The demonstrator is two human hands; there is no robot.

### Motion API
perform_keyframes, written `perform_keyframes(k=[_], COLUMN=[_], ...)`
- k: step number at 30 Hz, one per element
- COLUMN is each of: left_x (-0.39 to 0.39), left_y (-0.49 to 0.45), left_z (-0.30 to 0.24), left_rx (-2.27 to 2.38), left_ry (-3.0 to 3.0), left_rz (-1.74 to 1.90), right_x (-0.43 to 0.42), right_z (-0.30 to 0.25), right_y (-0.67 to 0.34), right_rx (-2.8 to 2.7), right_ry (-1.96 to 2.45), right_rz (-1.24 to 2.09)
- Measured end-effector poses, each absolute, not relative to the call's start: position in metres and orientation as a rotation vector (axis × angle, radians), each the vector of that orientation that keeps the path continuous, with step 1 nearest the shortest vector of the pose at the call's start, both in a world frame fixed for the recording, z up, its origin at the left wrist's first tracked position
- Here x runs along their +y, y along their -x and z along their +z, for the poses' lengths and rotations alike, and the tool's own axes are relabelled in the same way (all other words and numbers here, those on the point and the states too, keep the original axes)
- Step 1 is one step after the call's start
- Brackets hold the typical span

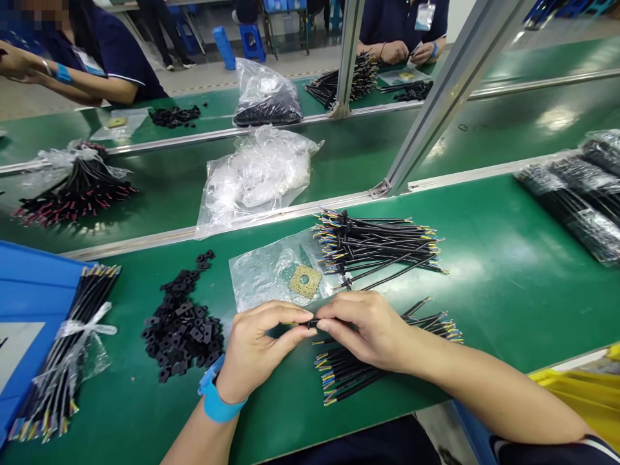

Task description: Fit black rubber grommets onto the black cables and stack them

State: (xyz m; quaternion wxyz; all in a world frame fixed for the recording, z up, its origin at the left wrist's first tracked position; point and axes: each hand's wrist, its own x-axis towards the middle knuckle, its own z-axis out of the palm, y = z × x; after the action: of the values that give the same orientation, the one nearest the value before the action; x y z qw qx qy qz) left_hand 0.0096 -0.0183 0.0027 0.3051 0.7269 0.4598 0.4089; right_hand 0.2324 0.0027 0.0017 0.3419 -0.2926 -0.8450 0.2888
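My left hand [264, 339], a blue band at its wrist, pinches a small black part [311, 323] between thumb and forefinger. Right against it, my right hand [371, 329] grips a short black cable, mostly hidden by the fingers. Coloured wire ends show inside the left pinch. Under my right forearm lies a pile of black cables [351, 371] with bared coloured wires. Behind the hands, more cables [382, 242] carry black pieces near their left ends. Loose black parts [184, 323] are heaped left of my left hand. A yellowish square pad [305, 281] rests on a clear plastic bag [256, 271].
A tied cable bundle [80, 336] leans by a blue bin [36, 284] at left. Wrapped cable packs [576, 200] lie at far right. A metal post [436, 97] rises from the table's back rail. Crumpled plastic [256, 171] sits behind it. Two co-workers sit across.
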Motion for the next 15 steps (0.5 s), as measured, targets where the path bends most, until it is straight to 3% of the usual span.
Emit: perform_keyframes(k=[8, 15], left_x=[-0.02, -0.019], left_y=[-0.009, 0.02], left_z=[0.001, 0.001], left_rx=[1.183, 1.33], left_ry=[-1.951, -1.679], left_rz=[1.084, 1.216], right_x=[0.003, 0.009], right_z=[0.006, 0.019], right_y=[-0.232, -0.247], right_rx=[-2.17, -2.191], right_ry=[0.766, 0.817], right_rz=[0.884, 0.694])
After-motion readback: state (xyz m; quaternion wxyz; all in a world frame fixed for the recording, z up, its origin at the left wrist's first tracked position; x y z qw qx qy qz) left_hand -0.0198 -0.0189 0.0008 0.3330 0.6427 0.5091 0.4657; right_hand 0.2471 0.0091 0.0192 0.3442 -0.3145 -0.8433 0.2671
